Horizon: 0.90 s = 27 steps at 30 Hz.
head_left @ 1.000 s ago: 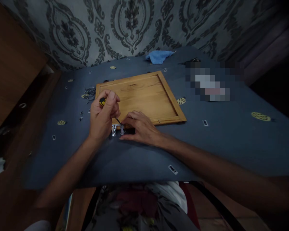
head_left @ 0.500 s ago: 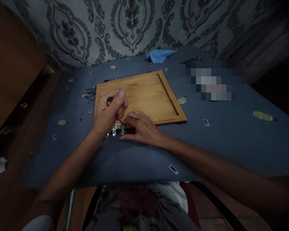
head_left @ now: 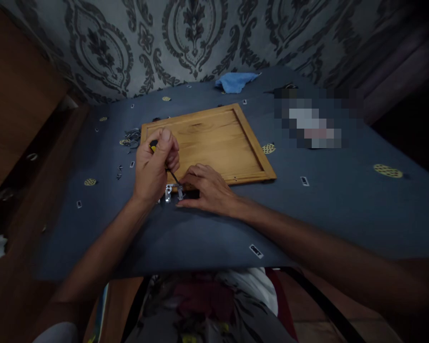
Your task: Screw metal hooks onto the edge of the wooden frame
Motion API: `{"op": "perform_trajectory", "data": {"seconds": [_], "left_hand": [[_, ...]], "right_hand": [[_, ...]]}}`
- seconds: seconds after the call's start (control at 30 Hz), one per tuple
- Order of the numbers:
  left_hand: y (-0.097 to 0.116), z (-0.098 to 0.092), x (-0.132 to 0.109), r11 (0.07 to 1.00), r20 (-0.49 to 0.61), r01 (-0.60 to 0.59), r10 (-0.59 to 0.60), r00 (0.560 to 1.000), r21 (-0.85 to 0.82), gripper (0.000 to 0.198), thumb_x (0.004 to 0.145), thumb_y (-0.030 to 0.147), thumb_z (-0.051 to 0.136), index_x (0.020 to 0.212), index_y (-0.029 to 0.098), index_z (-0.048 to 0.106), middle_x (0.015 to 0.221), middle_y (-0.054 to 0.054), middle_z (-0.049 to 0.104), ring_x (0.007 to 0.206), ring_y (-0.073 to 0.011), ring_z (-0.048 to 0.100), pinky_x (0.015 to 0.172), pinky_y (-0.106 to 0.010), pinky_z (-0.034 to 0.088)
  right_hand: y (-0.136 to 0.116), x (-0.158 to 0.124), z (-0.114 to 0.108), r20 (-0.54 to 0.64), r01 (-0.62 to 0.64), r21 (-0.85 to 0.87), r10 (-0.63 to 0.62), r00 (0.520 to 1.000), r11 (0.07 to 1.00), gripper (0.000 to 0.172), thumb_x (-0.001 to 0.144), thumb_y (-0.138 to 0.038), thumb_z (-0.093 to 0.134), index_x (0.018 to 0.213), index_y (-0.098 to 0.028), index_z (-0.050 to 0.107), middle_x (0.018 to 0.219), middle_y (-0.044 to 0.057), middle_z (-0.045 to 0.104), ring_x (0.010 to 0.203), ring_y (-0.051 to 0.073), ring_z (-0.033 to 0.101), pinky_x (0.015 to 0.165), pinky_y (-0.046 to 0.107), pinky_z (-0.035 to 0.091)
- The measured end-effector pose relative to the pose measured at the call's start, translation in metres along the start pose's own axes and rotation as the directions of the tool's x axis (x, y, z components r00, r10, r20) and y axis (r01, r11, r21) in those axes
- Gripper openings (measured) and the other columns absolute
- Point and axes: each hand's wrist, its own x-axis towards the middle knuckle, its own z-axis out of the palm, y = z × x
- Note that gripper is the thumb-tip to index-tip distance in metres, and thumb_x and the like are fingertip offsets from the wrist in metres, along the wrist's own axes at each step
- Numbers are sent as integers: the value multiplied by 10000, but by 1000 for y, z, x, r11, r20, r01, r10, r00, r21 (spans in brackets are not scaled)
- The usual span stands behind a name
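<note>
A screwdriver (head_left: 173, 176) with a yellow and black handle is gripped in my left hand (head_left: 155, 164). Its shaft slants down to the right, the tip at a metal hinge (head_left: 180, 193) on the near edge of a framed wooden panel (head_left: 214, 143). My right hand (head_left: 212, 190) lies beside that hinge, thumb below and fingers above, closed about its right side. Just left of it is another silver metal part (head_left: 168, 193), partly behind my left hand. The panel lies flat on the dark blue cloth (head_left: 325, 228).
Left of the panel lie a heap of metal hardware (head_left: 133, 136) and several small screws (head_left: 119, 172). A blue cloth (head_left: 236, 82) sits at the back, near the patterned wall covering (head_left: 195, 38). A blurred-out item (head_left: 311, 124) lies at the right. A wooden cabinet (head_left: 21, 71) borders the left side.
My left hand has shifted left and tilted the screwdriver more, so more of its shaft shows. The tip remains at the hinge. My right hand has barely moved.
</note>
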Motion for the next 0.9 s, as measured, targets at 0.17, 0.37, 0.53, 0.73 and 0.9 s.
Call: {"op": "perform_trajectory", "data": {"seconds": [0.17, 0.37, 0.53, 0.73, 0.9], "left_hand": [[9, -2, -3, 996, -37, -89, 89, 995, 3, 609, 778, 739, 766, 616, 216, 499, 549, 58, 304, 458, -78, 286, 404, -232, 260], [10, -9, -4, 996, 23, -78, 79, 997, -31, 498, 770, 582, 861, 656, 211, 551, 606, 53, 357, 490, -76, 339, 452, -254, 307], [5, -10, -8, 998, 32, -52, 53, 998, -22, 435, 813, 516, 839, 685, 209, 557, 601, 60, 381, 509, -79, 375, 476, -236, 382], [4, -9, -10, 999, 40, -53, 53, 998, -5, 431, 850, 502, 806, 699, 208, 529, 613, 57, 385, 518, -82, 384, 486, -218, 401], [3, -8, -9, 999, 16, -35, 35, 999, 6, 479, 810, 558, 821, 693, 210, 513, 609, 63, 375, 513, -80, 368, 482, -218, 390]], "right_hand": [[-1, 0, -1, -3, 2, 8, -1, 1000, 1000, 653, 864, -745, 649, 1105, -146, 744, 992, 105, 667, 939, 263, 583, 822, 380, 423], [0, 0, -1, 2, 7, 11, -7, 1000, 1000, 659, 882, -751, 621, 1116, -144, 734, 989, 101, 657, 937, 257, 576, 820, 379, 417], [1, 0, 1, -3, 12, 15, -12, 1000, 1000, 635, 868, -729, 665, 1118, -149, 732, 993, 102, 661, 948, 266, 581, 834, 386, 420], [1, 0, 0, -5, 10, 17, -10, 1000, 1000, 640, 874, -742, 643, 1103, -151, 733, 984, 101, 658, 940, 265, 581, 824, 386, 423], [1, 0, -1, 4, 10, 14, -10, 1000, 1000, 641, 887, -747, 621, 1100, -152, 731, 995, 105, 661, 949, 268, 584, 827, 389, 423]]}}
